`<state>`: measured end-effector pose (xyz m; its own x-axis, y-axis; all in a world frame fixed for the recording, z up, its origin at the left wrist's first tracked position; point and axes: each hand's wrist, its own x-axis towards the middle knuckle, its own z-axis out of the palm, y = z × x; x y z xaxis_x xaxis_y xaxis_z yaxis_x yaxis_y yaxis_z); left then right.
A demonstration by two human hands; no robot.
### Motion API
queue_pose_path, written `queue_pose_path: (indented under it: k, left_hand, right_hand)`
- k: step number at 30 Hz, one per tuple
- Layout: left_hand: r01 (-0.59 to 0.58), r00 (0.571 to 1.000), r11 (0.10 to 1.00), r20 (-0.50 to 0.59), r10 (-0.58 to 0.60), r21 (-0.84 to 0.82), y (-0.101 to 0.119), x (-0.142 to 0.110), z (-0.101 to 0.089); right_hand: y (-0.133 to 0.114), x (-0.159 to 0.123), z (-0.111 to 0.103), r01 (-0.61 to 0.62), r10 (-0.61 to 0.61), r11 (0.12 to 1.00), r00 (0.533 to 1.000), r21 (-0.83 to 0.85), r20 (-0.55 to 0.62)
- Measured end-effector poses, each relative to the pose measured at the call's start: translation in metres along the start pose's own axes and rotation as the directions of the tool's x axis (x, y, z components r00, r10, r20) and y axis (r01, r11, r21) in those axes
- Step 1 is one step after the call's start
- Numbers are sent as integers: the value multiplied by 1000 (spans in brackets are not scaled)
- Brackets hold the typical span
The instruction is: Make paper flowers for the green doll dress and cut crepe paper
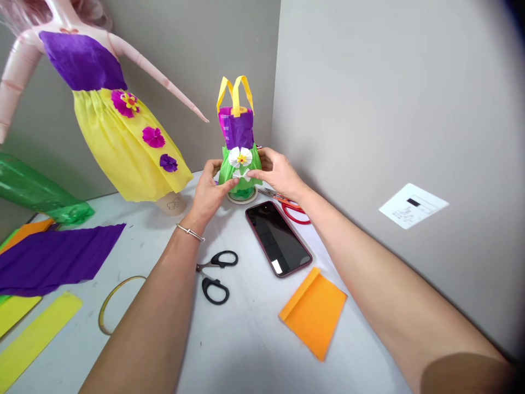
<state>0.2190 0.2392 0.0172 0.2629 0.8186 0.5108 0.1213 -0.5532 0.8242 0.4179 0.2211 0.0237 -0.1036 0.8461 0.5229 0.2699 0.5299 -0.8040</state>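
A small crepe-paper dress (240, 145) is standing upright on a round base (241, 198), long axis vertical, dead ahead at 12 o'clock. The person's left hand (209, 194) is half-curled, fingertips pinching the green skirt (229, 174), dress lying at its 2 o'clock. The right hand (276, 172) is part-open, thumb along the skirt's side, forefinger pressing the white paper bow (241, 174), dress at its 9 o'clock. Both hands are equally near, with the dress between them. A smartphone (279, 238) is lying at the dress's 5 o'clock, black-handled scissors (215, 276) at its 7 o'clock.
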Motion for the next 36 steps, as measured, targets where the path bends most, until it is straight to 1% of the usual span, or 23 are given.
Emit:
queue_pose_path:
  k: [3,5,9,17,22,25,30,36]
  left_hand:
    - [-16,1000,1000,-8,16,-11,-3,0,0]
    - [-22,1000,1000,-15,22,-15,-5,1,0]
    - [-20,999,1000,-36,20,-5,-7,1,0]
    - [-33,999,999,-43,33,0,-5,0,2]
    - [3,1000,999,5,-3,54,3,-1,-1]
    - [27,1000,996,-11,-26,84,7,-3,0]
    - [7,997,992,-76,3,129,6,-4,7]
    - [31,992,996,-121,-21,83,2,-3,12]
  right_hand:
    - [-2,-1,-2,3,-4,1000,999,25,47]
    - [-2,-2,-1,6,-6,1000,998,0,60]
    - [0,-1,1,23,-22,997,1000,-72,19]
    - [2,1,3,35,-36,992,999,-125,-5]
    - [1,0,3,24,-27,988,999,-152,-21]
    - [1,0,3,21,-23,988,1000,-154,-11]
    - [1,0,4,25,-24,989,1000,-144,2]
    - [-7,0,-1,-2,4,1000,996,-30,84]
